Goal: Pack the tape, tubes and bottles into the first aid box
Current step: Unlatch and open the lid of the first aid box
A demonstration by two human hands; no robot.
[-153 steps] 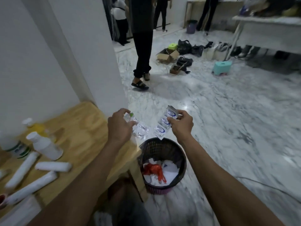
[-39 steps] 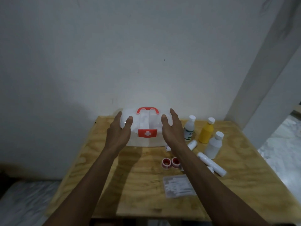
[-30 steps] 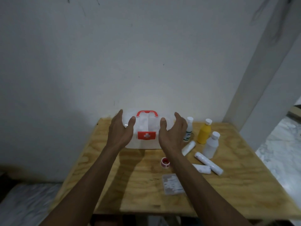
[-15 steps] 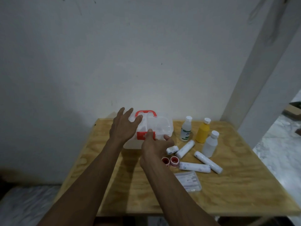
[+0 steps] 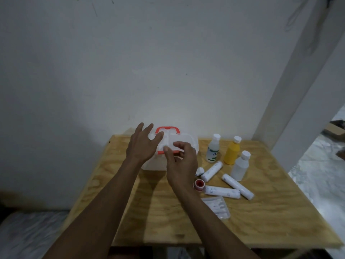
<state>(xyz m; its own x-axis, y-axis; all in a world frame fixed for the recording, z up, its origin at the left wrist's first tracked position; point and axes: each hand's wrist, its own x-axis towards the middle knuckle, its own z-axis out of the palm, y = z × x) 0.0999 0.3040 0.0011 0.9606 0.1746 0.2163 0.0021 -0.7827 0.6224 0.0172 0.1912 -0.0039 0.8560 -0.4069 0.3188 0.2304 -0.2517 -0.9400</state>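
Both hands are closing in on the first aid box (image 5: 186, 144) now. A moment ago they were flanking it, palms apart; now the right hand (image 5: 182, 163) is sliding across to the red latch at the front, which suggests the lid is about to be opened. The box is sitting shut at the back of the tabletop (image 5: 168, 217), against the wall. The left hand (image 5: 142, 146) is hovering at the lid's left side, fingers spread wide, gripping nothing. The right grip is narrowing, thumb and fingertips pinching toward the latch, though whether it is touching I cannot tell. Nothing is packed yet: three bottles (image 5: 231, 153), the tubes (image 5: 222, 191) and the red tape (image 5: 199, 184) are waiting just right of the box.
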